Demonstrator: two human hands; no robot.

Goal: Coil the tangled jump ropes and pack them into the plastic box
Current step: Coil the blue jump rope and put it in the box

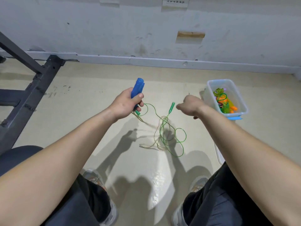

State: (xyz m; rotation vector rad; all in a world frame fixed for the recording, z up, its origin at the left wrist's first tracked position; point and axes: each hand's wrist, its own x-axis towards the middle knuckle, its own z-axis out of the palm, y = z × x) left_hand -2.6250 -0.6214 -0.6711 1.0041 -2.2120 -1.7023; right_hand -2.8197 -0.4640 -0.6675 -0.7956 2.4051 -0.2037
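Gripping chunky blue plastic handles (137, 87), the left hand (125, 103) wraps tight; thin glossy green rope (164, 132) trails down, tangled on the floor (97, 75). The right hand (190, 104) is curled, grip unclear, beside the clear rectangular plastic box (210, 88) holding coiled ropes (223, 101).

Bare indoor workroom or storage corner. Scuffed, stained white wall (114, 30) with taped patch (190, 36); paper sheets (175, 1) up high. Plain baseboard (162, 61), glossy beige floor (97, 82), black steel frame (32, 88) at left.
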